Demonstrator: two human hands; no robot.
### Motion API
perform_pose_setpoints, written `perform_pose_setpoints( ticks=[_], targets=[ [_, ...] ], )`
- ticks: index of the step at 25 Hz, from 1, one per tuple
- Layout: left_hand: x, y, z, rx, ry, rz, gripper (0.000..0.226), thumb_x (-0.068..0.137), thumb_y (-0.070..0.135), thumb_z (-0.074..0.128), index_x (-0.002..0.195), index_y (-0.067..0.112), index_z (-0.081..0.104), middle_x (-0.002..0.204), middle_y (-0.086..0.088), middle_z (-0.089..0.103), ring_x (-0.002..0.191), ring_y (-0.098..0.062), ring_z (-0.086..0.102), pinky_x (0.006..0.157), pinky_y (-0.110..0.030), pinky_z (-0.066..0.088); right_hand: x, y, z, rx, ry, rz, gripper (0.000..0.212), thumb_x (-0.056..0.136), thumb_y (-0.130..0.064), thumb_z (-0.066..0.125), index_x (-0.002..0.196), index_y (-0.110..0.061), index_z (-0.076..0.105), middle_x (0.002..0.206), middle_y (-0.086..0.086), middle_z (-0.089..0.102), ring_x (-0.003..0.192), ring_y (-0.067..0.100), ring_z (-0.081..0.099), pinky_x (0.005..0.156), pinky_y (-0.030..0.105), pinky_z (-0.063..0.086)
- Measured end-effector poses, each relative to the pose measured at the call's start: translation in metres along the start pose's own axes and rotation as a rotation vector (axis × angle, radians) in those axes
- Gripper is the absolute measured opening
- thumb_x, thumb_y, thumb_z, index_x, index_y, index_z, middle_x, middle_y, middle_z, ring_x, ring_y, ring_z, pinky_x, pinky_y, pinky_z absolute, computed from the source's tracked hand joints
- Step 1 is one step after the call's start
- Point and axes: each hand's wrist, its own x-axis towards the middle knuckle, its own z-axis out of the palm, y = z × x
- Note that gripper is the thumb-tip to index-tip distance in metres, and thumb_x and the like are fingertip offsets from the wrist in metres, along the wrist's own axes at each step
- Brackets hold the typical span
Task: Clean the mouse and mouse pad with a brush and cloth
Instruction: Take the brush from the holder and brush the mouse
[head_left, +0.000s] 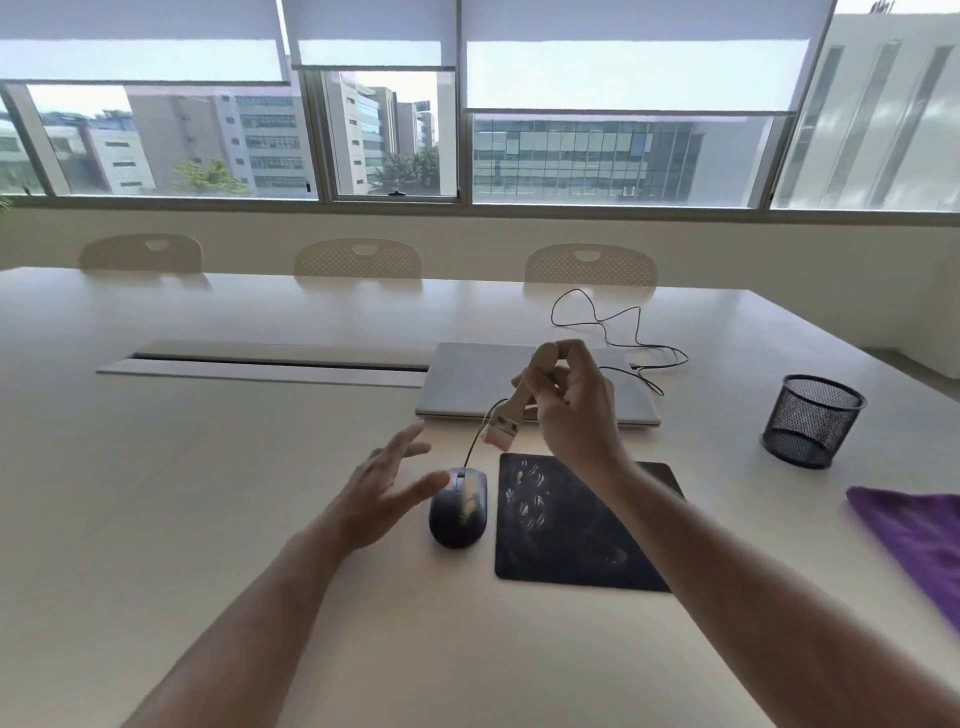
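One brush bristles down-left, right hand gripping

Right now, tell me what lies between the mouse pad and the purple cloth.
In the head view, only bare table shows between the mouse pad and the purple cloth; the right forearm crosses above the pad's right edge.

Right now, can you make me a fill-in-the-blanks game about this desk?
1. The right hand holds a ____.
2. The mouse sits on the table to the ____ of the mouse pad.
3. The cloth is coloured ____.
4. The left hand holds ____.

Missing words: brush; left; purple; nothing
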Motion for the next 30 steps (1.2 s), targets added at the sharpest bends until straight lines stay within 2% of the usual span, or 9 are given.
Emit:
perform_pose_setpoints(
  ticks=[5,9,12,15,20,23,25,27,30],
  targets=[
    [-0.003,-0.003,-0.001,0.174,-0.132,0.109,0.140,0.044,0.097,0.060,0.154,0.042,-0.007,0.148,0.019,0.041,0.140,-0.010,0.028,0.116,-0.040,0.023,-0.007,0.018,0.009,-0.065,-0.046,0.024,0.013,0.093,-0.006,0.061,0.097,-0.019,0.061,0.088,-0.003,0.075,0.085,0.012,0.075,0.076,0.049,0.062],
    [-0.002,-0.003,-0.001,0.205,-0.159,0.136,0.147,0.043,0.092,0.068,0.150,0.044,-0.020,0.144,0.027,0.039,0.142,-0.009,0.023,0.117,-0.036,0.017,-0.010,0.024,0.014,-0.111,-0.022,0.007,0.014,0.092,-0.006,0.063,0.094,-0.019,0.060,0.089,-0.002,0.074,0.085,0.013,0.075,0.075,0.048,0.062],
    [-0.003,-0.002,-0.002,0.197,-0.151,0.136,0.148,0.046,0.087,0.073,0.149,0.044,-0.024,0.135,0.035,0.038,0.140,-0.009,0.024,0.113,-0.032,0.016,-0.012,0.024,0.021,-0.113,-0.039,0.011,0.014,0.092,-0.002,0.063,0.092,-0.016,0.060,0.086,-0.002,0.073,0.081,0.012,0.075,0.069,0.047,0.063],
    [-0.004,0.003,-0.002,0.187,-0.145,0.124,0.148,0.049,0.080,0.078,0.149,0.042,-0.025,0.132,0.035,0.039,0.132,-0.005,0.024,0.108,-0.027,0.015,-0.009,0.026,0.024,-0.150,-0.096,0.035,0.014,0.091,-0.006,0.062,0.090,-0.020,0.060,0.080,-0.003,0.074,0.078,0.018,0.074,0.069,0.050,0.062],
    [-0.004,0.004,-0.002,0.174,-0.131,0.117,0.149,0.050,0.078,0.080,0.151,0.040,-0.023,0.130,0.035,0.040,0.137,-0.009,0.025,0.108,-0.027,0.014,-0.005,0.023,0.026,-0.177,-0.045,0.062,0.012,0.092,-0.008,0.063,0.092,-0.020,0.061,0.079,-0.003,0.074,0.078,0.017,0.074,0.072,0.048,0.062],
    [-0.003,0.003,-0.002,0.176,-0.129,0.117,0.150,0.048,0.082,0.078,0.151,0.040,-0.023,0.129,0.035,0.040,0.138,-0.010,0.025,0.110,-0.028,0.015,-0.008,0.021,0.029,-0.152,-0.068,0.091,0.011,0.092,-0.008,0.062,0.092,-0.020,0.061,0.079,0.003,0.074,0.073,0.021,0.075,0.065,0.048,0.063],
    [-0.003,0.002,-0.002,0.173,-0.129,0.117,0.150,0.047,0.083,0.076,0.151,0.039,-0.022,0.129,0.035,0.040,0.141,-0.013,0.024,0.111,-0.028,0.014,-0.006,0.019,0.027,-0.111,0.007,0.105,0.010,0.093,-0.011,0.061,0.091,-0.021,0.061,0.077,0.005,0.073,0.069,0.022,0.075,0.062,0.047,0.063],
    [-0.003,0.001,-0.001,0.170,-0.127,0.117,0.150,0.047,0.082,0.077,0.152,0.038,-0.022,0.128,0.034,0.040,0.142,-0.013,0.023,0.111,-0.028,0.013,-0.005,0.017,0.025,-0.226,0.052,0.060,0.006,0.094,-0.015,0.060,0.092,-0.021,0.060,0.076,0.000,0.072,0.071,0.020,0.073,0.063,0.042,0.062],
    [-0.003,0.001,-0.001,0.166,-0.120,0.111,0.151,0.046,0.083,0.077,0.152,0.039,-0.021,0.129,0.033,0.040,0.142,-0.015,0.023,0.111,-0.029,0.014,-0.011,0.013,0.028,-0.305,-0.031,0.066,0.005,0.094,-0.016,0.059,0.092,-0.021,0.059,0.075,0.001,0.072,0.069,0.022,0.073,0.060,0.039,0.060]
  ],
)
